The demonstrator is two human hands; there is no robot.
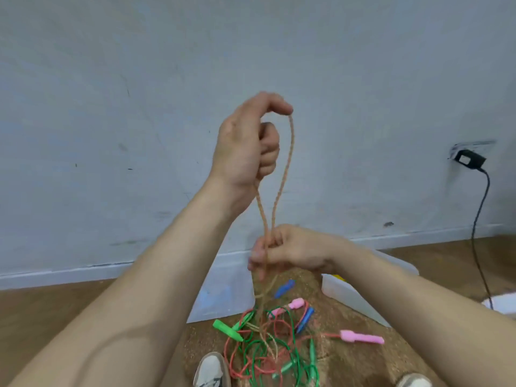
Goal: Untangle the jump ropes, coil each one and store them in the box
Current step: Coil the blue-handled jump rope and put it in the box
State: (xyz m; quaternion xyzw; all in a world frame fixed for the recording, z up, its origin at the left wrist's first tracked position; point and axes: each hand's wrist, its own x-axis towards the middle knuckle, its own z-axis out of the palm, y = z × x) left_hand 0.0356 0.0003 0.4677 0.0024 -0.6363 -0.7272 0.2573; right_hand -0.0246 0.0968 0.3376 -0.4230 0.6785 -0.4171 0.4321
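Left hand [248, 143] high, right hand [293, 250] low — both grip orange rope [290, 146].

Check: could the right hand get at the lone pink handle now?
Probably not yet: the right hand grips the orange rope, though nothing seems to block the way to the pink handle.

Wall [251, 37]: scuffed grey, facing you.
Charger [470, 159]: black, plugged in at your right; cable [479, 219] drops to floor [55, 308].
Shoes [212, 370]: yours, at the mat's [349, 358] near edge.
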